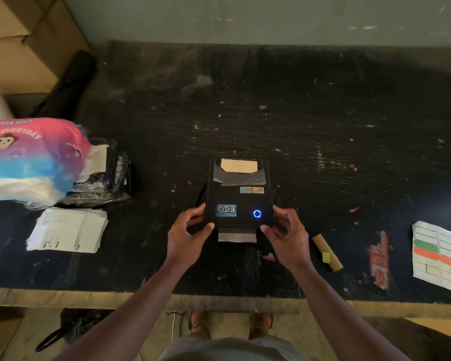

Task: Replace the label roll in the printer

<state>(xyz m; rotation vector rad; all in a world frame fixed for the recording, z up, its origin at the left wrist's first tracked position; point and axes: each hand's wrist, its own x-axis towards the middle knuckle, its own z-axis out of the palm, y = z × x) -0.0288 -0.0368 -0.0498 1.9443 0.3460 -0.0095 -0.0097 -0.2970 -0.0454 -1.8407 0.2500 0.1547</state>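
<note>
Printer: small black plastic label printer point(238, 194) with a glowing blue ring, on the scuffed black table point(323, 113), lid down.
Left hand point(186, 237): clasping the printer's near-left corner, thumb on top.
Right hand point(288, 237): fingers curled at its near-right corner, touching.
Label strip: white paper point(237, 235) protruding between both hands.
Empty core: brown cardboard tube point(326, 252) just right of the right hand.
</note>
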